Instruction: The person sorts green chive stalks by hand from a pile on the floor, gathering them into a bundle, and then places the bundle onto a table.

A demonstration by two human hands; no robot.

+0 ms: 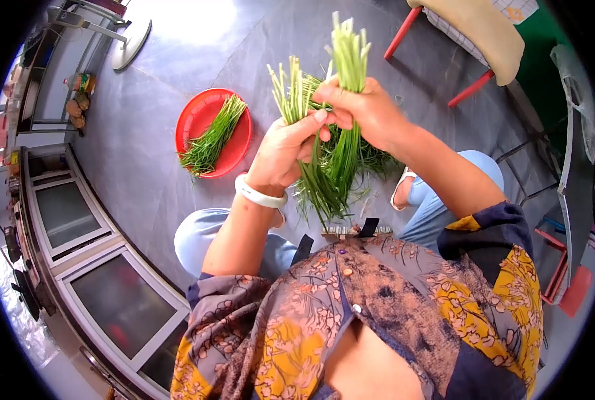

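Greens (351, 57) clenched in right hand (367, 113); second bunch (289, 97) in grip of left hand (285, 147), just alongside

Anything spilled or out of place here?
Loose greens and small scraps lie directly on the floor, right of the red basin, which holds a neater bunch. Possibly just unsorted; nothing looks damaged.

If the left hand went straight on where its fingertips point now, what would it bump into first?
The left hand would probably meet the right hand first, at its curled fingers; whether they already touch is unclear.
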